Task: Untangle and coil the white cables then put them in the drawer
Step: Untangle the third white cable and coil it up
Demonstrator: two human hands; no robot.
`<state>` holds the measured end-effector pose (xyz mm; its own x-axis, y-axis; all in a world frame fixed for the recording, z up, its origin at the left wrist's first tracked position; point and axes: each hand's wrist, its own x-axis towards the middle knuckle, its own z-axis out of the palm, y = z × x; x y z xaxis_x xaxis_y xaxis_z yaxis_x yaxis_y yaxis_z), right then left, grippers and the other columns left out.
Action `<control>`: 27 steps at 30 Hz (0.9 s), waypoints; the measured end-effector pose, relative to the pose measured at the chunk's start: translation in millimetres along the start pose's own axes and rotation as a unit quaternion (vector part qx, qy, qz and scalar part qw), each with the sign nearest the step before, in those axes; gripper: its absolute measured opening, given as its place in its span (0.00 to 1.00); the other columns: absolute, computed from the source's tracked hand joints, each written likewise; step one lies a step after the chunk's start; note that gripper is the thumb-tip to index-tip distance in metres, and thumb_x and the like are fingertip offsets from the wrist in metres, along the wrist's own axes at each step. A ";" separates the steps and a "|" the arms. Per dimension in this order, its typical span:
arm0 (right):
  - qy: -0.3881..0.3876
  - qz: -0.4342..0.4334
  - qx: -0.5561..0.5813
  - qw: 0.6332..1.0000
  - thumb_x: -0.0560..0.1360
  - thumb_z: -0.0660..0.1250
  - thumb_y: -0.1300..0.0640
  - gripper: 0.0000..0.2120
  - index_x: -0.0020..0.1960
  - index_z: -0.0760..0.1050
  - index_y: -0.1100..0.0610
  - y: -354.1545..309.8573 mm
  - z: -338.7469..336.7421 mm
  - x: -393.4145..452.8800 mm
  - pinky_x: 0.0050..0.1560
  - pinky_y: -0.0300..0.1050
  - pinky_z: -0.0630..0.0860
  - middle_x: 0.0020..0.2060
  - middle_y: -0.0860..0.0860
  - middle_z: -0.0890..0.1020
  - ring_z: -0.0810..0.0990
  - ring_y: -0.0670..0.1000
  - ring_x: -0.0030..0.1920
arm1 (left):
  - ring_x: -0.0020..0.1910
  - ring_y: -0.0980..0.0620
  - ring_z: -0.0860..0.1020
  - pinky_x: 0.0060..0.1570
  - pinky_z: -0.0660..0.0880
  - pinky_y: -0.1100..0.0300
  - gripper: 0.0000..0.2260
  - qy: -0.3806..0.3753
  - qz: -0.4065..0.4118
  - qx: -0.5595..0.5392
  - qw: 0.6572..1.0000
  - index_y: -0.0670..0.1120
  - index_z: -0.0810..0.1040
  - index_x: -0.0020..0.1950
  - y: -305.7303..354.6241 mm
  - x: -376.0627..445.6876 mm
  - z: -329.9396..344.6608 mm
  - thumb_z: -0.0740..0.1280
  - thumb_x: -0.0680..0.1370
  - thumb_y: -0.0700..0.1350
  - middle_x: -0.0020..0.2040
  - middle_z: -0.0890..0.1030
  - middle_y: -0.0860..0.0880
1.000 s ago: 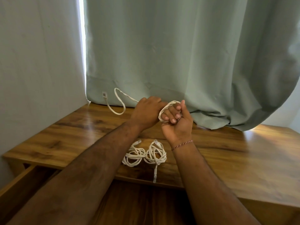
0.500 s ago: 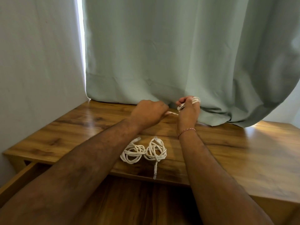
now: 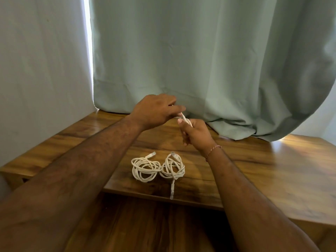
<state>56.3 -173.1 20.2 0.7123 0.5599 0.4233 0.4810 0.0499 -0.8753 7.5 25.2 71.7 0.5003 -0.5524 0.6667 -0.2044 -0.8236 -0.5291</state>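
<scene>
Both hands pinch mostly hidden white cable (image 3: 185, 119), left hand (image 3: 156, 110), right hand (image 3: 195, 133).

I seem to be in a room of a home, perhaps a bedroom, though little of it shows. I stand at a wooden desk (image 3: 272, 170) with a glossy, grained top, pushed into a corner. A plain pale wall (image 3: 41, 70) runs along the left. At the far side a long sage-green curtain (image 3: 200, 60) hangs down onto the desk, with daylight showing in a bright strip at its left edge and glowing on the wood at far right.
</scene>
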 end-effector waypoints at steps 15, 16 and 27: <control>0.111 -0.049 0.580 0.805 0.86 0.56 0.52 0.16 0.42 0.72 0.55 -34.7 34.5 -3.1 0.48 0.48 0.76 0.31 0.49 0.73 0.72 0.49 0.31 | 0.40 0.44 0.83 0.35 0.78 0.51 0.13 -0.134 -0.216 -0.056 0.966 0.54 0.73 0.66 37.0 -31.2 20.2 0.63 0.82 0.45 0.45 0.84 0.48; 0.140 -0.048 0.578 0.802 0.86 0.56 0.53 0.15 0.43 0.72 0.55 -35.0 32.5 -0.2 0.52 0.50 0.76 0.33 0.50 0.74 0.73 0.50 0.33 | 0.42 0.44 0.83 0.35 0.78 0.51 0.12 -0.139 -0.214 -0.057 0.965 0.54 0.74 0.65 41.1 -31.7 18.3 0.63 0.82 0.46 0.46 0.84 0.48; 0.263 -0.055 0.051 0.962 0.86 0.58 0.57 0.10 0.48 0.74 0.58 8.0 11.6 1.7 0.49 0.44 0.79 0.41 0.51 0.81 0.80 0.48 0.41 | 0.45 0.47 0.83 0.39 0.80 0.52 0.11 -0.135 -0.187 -0.104 0.967 0.56 0.78 0.63 61.1 -21.1 1.1 0.61 0.83 0.50 0.49 0.85 0.50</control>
<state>55.5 -162.2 11.2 0.8335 0.0515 0.5501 0.5339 0.1814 -0.8259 -14.6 -13.3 24.7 0.7673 -0.1801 0.6155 -0.1174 -0.9830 -0.1412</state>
